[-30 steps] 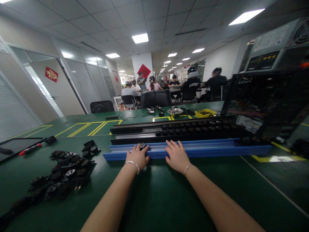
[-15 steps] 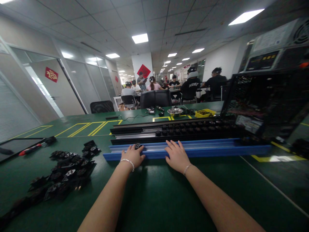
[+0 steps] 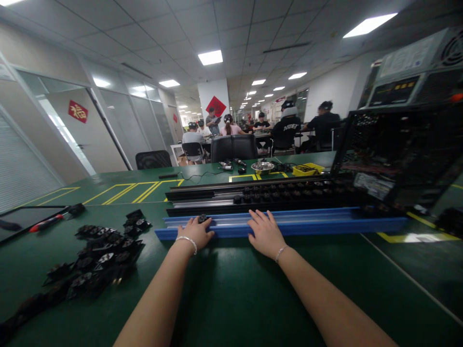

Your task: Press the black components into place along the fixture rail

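A long blue rail (image 3: 311,225) lies crosswise on the green table. My left hand (image 3: 196,231) is at the rail's left part, its fingers around a small black part (image 3: 202,219) that sits in the channel. Farther right, my right hand (image 3: 265,233) rests on the rail with its fingers spread and nothing in them. More black parts (image 3: 379,210) sit at the rail's right end. Behind it runs a black rail (image 3: 202,210), with rows of black parts (image 3: 275,194) beyond.
Loose black parts (image 3: 104,260) are heaped at the left, near a red-and-black tool (image 3: 47,222). An open computer case (image 3: 383,154) stands at the right. A metal bowl (image 3: 262,167) and yellow tray (image 3: 307,169) are at the back. People sit beyond.
My left hand has slid slightly left along the blue rail, and the small black part has moved left with it. My right hand has stayed in place.
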`<state>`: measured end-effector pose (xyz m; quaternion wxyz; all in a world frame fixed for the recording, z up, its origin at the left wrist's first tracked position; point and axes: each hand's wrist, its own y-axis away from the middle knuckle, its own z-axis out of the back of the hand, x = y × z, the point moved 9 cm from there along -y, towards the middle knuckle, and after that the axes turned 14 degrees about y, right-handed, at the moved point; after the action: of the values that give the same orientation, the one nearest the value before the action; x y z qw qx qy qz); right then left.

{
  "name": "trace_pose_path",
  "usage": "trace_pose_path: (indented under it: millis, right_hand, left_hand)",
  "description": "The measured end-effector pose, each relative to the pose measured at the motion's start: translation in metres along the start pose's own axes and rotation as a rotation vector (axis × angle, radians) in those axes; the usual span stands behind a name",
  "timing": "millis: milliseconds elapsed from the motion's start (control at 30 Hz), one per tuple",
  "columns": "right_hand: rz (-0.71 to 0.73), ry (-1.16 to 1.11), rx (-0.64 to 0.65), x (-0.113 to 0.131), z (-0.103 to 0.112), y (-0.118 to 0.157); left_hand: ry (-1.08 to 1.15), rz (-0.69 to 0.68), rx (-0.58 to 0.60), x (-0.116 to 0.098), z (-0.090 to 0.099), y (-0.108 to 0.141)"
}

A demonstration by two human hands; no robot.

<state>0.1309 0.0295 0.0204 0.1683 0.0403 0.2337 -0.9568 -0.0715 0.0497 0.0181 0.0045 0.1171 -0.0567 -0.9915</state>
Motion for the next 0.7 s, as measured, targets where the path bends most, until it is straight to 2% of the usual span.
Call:
trace_pose_path:
  millis: [700]
  right_hand:
    - [0.005, -0.002, -0.005, 0.000, 0.000, 0.000]
  left_hand:
    - [0.000, 0.081, 0.040, 0.029, 0.002, -0.008]
